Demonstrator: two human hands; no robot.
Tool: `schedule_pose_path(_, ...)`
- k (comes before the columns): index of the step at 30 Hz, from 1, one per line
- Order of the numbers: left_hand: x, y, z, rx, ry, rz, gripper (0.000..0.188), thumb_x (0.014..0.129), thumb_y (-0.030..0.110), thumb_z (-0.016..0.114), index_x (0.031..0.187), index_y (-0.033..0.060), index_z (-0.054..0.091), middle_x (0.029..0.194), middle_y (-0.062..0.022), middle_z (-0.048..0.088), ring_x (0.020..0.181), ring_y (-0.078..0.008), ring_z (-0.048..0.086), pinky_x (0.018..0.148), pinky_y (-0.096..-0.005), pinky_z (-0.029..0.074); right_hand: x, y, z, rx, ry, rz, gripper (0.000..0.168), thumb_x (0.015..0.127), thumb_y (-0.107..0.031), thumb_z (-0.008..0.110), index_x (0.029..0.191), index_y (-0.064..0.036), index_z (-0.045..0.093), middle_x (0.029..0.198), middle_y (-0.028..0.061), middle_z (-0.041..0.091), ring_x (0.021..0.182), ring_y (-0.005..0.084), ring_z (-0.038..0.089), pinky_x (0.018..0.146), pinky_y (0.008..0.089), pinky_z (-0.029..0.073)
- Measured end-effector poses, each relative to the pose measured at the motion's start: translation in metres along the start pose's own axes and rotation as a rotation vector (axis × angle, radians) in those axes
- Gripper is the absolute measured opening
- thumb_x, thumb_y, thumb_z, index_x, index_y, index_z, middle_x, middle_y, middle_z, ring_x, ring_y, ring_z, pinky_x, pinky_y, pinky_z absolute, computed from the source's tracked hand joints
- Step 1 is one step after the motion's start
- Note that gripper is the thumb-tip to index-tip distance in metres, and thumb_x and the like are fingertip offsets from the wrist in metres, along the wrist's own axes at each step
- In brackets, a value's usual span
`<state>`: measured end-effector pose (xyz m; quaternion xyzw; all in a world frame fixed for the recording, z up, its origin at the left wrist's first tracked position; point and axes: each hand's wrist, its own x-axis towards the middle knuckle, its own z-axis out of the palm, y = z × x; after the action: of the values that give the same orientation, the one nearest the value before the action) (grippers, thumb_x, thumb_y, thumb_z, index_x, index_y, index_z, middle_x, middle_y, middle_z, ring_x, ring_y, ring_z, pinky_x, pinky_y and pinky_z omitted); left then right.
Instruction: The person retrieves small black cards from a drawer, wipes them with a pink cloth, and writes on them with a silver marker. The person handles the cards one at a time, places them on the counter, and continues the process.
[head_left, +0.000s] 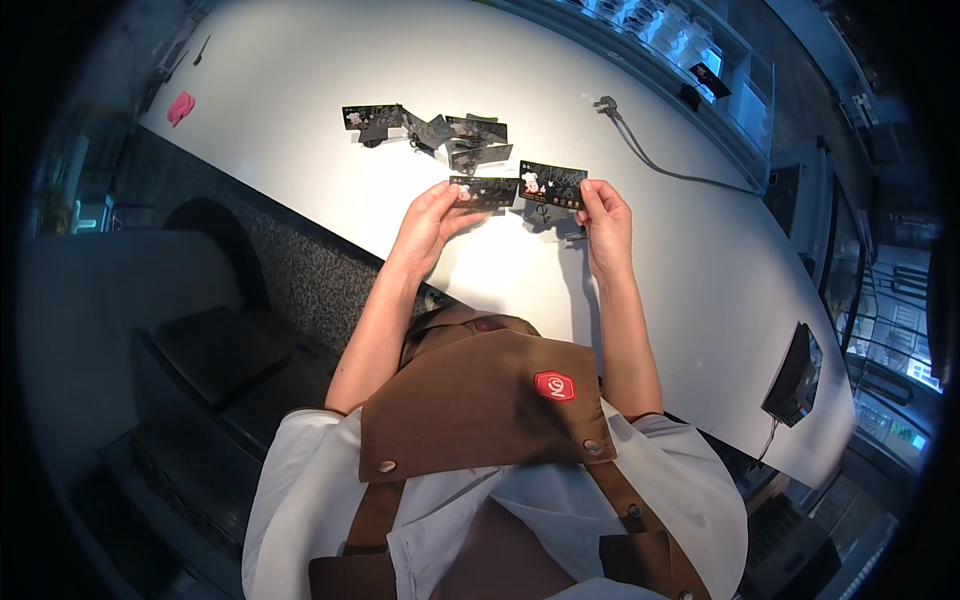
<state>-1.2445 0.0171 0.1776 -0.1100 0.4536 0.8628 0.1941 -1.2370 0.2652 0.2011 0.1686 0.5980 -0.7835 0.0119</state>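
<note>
My left hand (429, 231) pinches the left end of a black printed sign card (487, 193) between thumb and fingers. Level with it, my right hand (606, 219) grips the right edge of another black card (553, 184); both bear a small chef figure and handwriting. A dark clip stand (541, 215) shows below the right card. Beyond my hands lies a loose group of similar cards with dark stands: one at the left (373, 117), one tilted (480, 157), and one behind it (478, 130). Some of them overlap, so their stands are partly hidden.
All this is on a white counter (300, 82). A black power cord with a plug (606, 105) crosses its right side. A pink cloth (181, 109) lies at the far left. A dark device (795, 379) stands near the right corner. Beyond the back edge runs a glass display case (739, 90).
</note>
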Motion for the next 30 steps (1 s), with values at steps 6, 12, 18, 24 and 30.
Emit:
schedule_pose_path(6, -0.010, 0.004, 0.007, 0.475, 0.078, 0.112, 0.023, 0.094, 0.017, 0.060, 0.111, 0.0042, 0.066, 0.112, -0.0067, 0.067, 0.103, -0.0159, 0.061, 0.086, -0.0312, 0.048, -0.003, -0.002, 0.003, -0.038, 0.021, -0.021, 0.017, 0.098, -0.019, 0.057, 0.090, -0.005, 0.064, 0.073, -0.0039, 0.057, 0.061, 0.0039, 0.042, 0.058, 0.0189, 0.038)
schedule_pose_path(12, -0.010, 0.012, 0.024, 1.152, 0.189, 0.721, 0.024, 0.088, 0.015, 0.066, 0.109, 0.0039, 0.067, 0.105, -0.0083, 0.067, 0.098, -0.0157, 0.060, 0.088, -0.0311, 0.048, -0.018, -0.013, 0.017, 0.051, -0.053, 0.013, 0.018, 0.098, -0.017, 0.056, 0.092, -0.002, 0.063, 0.071, -0.0022, 0.058, 0.059, 0.0041, 0.045, 0.057, 0.0195, 0.039)
schedule_pose_path(18, -0.025, 0.014, 0.071, 0.202, 0.007, 0.169, 0.031, 0.090, 0.010, 0.066, 0.118, 0.0002, 0.058, 0.100, -0.0086, 0.068, 0.086, -0.0104, 0.062, 0.080, -0.0247, 0.050, -0.027, -0.018, 0.028, 0.120, -0.127, 0.031, 0.018, 0.099, -0.017, 0.055, 0.095, -0.001, 0.063, 0.072, -0.0020, 0.058, 0.060, 0.0041, 0.047, 0.060, 0.0194, 0.041)
schedule_pose_path(24, -0.023, 0.007, 0.062, 0.106, -0.013, 0.050, 0.019, 0.092, 0.007, 0.064, 0.110, 0.0027, 0.061, 0.090, -0.0024, 0.068, 0.070, -0.0041, 0.058, 0.065, -0.0188, 0.048, -0.030, -0.021, 0.034, -0.056, -0.172, -0.051, 0.023, 0.100, -0.022, 0.053, 0.096, -0.002, 0.063, 0.073, -0.0037, 0.055, 0.063, 0.0041, 0.045, 0.060, 0.0189, 0.038)
schedule_pose_path(30, -0.027, 0.013, 0.059, 0.068, -0.025, 0.123, 0.011, 0.090, 0.012, 0.067, 0.096, 0.0053, 0.062, 0.081, 0.0018, 0.063, 0.066, -0.0039, 0.053, 0.059, -0.0199, 0.043, -0.027, -0.014, 0.036, -0.118, -0.196, -0.138, 0.017, 0.097, -0.019, 0.057, 0.091, -0.004, 0.062, 0.077, -0.0024, 0.056, 0.066, 0.0059, 0.045, 0.062, 0.0200, 0.037)
